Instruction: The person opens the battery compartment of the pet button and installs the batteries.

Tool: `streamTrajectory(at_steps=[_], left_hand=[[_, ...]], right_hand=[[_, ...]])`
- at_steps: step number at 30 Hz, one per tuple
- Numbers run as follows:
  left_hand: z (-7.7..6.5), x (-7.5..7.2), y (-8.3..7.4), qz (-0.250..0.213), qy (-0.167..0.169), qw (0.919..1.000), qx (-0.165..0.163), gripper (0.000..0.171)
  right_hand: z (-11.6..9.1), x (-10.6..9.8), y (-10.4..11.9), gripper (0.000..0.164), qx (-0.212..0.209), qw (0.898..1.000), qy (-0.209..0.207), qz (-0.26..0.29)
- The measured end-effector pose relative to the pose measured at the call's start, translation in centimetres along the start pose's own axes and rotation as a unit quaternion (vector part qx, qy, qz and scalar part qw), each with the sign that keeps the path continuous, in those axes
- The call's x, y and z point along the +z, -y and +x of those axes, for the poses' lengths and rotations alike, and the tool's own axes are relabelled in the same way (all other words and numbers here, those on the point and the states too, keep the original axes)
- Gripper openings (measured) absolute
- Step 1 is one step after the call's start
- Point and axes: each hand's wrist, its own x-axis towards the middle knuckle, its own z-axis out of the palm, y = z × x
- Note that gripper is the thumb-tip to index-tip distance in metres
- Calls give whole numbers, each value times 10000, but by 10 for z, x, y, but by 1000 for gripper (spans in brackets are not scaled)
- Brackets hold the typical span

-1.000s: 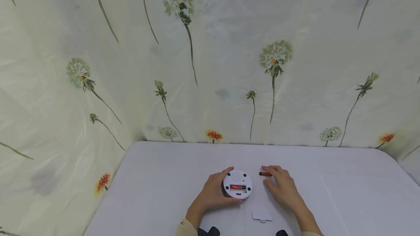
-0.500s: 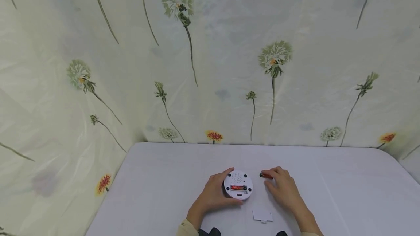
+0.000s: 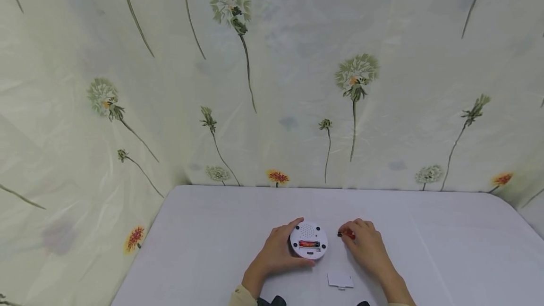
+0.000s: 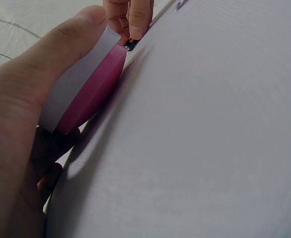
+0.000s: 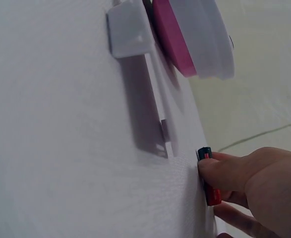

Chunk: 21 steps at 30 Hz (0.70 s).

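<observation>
A round white and pink device (image 3: 308,231) has its white underside up, with speaker holes, black feet and a battery compartment. One red battery (image 3: 309,244) is visible in that compartment. My left hand (image 3: 276,251) grips the device round its left side, fingers at the far edge and thumb at the near edge. To the right, my right hand (image 3: 366,247) pinches another red battery with a black end (image 5: 213,195) between thumb and fingers, close over the table. A white battery cover (image 3: 340,280) lies in front of the device.
The white-covered table (image 3: 212,230) reaches back to a flower-patterned curtain (image 3: 289,84). Two dark objects, the left one a black piece (image 3: 278,300), show at the bottom edge of the head view.
My right fingers have closed round the battery, which was lying under the fingertips, and brought it slightly nearer and turned it. The left hand and the device stay in place.
</observation>
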Motion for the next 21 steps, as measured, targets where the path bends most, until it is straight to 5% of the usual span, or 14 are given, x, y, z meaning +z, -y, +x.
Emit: streamTrajectory(at_steps=[21], left_hand=[[1, -1, 1, 59, -6, 9997, 223, 104]], right_hand=[[0, -4, 12, 16, -109, 9998, -97, 112]])
